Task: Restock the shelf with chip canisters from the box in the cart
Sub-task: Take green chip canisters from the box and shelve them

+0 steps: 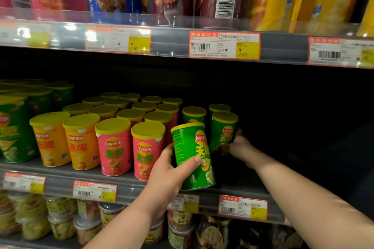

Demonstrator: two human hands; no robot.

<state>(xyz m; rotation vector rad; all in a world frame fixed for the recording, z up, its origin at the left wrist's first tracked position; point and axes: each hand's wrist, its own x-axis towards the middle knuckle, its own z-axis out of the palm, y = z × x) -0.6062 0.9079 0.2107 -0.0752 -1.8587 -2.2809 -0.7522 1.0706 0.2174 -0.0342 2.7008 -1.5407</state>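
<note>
Step in hand: we judge that we are placing stock, two green canisters going onto the middle shelf (pixel 60 174).
Left hand: our left hand (pixel 168 176) wraps round the front green canister (pixel 192 153). It tilts, its foot at the shelf's front lip, and we cannot tell whether it rests there.
Right hand: our right hand (pixel 237 144) clasps the rear green canister (pixel 222 131) low down, upright, at 1 o'clock of the front one.
Next move: we would stand the front canister straight and slide it towards 12 o'clock.
In the way: the pink canisters (pixel 147 149) stand just beside it at 9 o'clock and crowd our fingers. The shelf at 3 o'clock lies dark and open.
Around: orange canisters (pixel 50 137) farther at 9 o'clock, price tags (pixel 224 45) at 12, jars (pixel 60 218) at 7.
Not seen: box and cart.
</note>
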